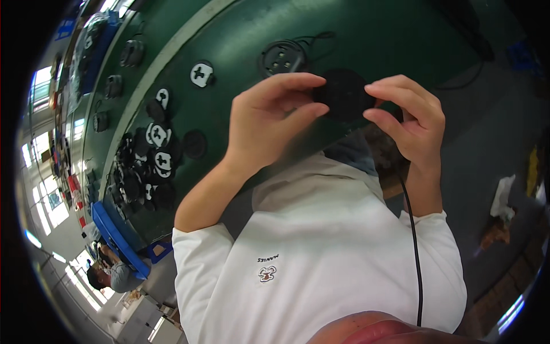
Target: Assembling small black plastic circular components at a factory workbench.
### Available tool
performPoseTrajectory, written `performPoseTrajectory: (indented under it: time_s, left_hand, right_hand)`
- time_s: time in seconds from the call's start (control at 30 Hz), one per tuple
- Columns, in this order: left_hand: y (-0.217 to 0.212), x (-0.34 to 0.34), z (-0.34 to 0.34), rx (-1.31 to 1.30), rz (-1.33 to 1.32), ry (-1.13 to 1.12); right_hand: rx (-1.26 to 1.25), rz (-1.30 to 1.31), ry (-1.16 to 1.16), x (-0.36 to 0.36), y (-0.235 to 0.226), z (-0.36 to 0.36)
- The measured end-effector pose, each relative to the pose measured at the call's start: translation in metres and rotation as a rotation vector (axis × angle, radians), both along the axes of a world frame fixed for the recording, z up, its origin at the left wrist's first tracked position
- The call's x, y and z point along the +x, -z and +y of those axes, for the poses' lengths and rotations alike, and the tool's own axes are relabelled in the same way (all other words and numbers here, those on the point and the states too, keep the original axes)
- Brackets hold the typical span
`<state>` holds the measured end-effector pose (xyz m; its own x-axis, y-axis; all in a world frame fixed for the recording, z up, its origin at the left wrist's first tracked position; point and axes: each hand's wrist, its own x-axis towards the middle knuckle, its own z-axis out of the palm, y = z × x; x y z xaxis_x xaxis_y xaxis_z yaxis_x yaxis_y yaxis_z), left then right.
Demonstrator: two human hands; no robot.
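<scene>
Two hands raised over the green tabletop (366,34), sharing one round black disc (344,94) held in the air between them, just in front of the white-shirted chest; left hand (266,123) pinching the disc's left rim, thumb below and fingers curled over the top; right hand (409,117) pinching the right rim the same way, thumb and forefinger closed on the edge; black cable (416,252) hanging down past the right wrist and over the white shirt (321,252), upper end hidden behind the hand, so link to the disc not certain; similar round part with a thin lead (282,57) lying on the tabletop just beyond the disc; cluster of black-and-white round parts (157,155) well to the left; blue tray (114,238) at the tabletop's near-left edge; best handled, by the look of it, with both pinches kept on the rim only, disc held level and steady, cable left slack and clear of the fingers, no pressing on the face
</scene>
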<state>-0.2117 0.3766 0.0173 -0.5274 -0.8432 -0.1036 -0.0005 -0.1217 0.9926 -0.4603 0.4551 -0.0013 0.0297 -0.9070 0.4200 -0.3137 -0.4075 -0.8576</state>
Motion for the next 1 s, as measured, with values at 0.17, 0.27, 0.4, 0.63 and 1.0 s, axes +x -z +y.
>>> performPoseTrajectory:
  time_s: [0.17, 0.27, 0.4, 0.63, 1.0]
  left_hand:
    - [0.001, 0.002, -0.008, -0.169, -0.052, 0.089]
    - [-0.001, 0.002, -0.025, -0.719, -0.273, 0.104]
    - [0.016, 0.018, -0.077, -1.079, -0.563, 0.166]
    - [0.038, 0.043, -0.036, -0.645, -0.401, 0.185]
    - [0.058, 0.047, -0.027, -0.732, -0.353, 0.169]
  right_hand:
    - [0.020, 0.022, 0.052, 0.006, -0.009, -0.001]
    - [0.047, 0.053, 0.106, 0.008, -0.011, -0.006]
    - [0.103, -0.088, 0.253, 0.009, -0.005, -0.018]
    - [0.225, 0.012, 0.012, 0.024, 0.011, -0.024]
    - [0.434, -0.169, 0.018, 0.033, 0.017, -0.033]
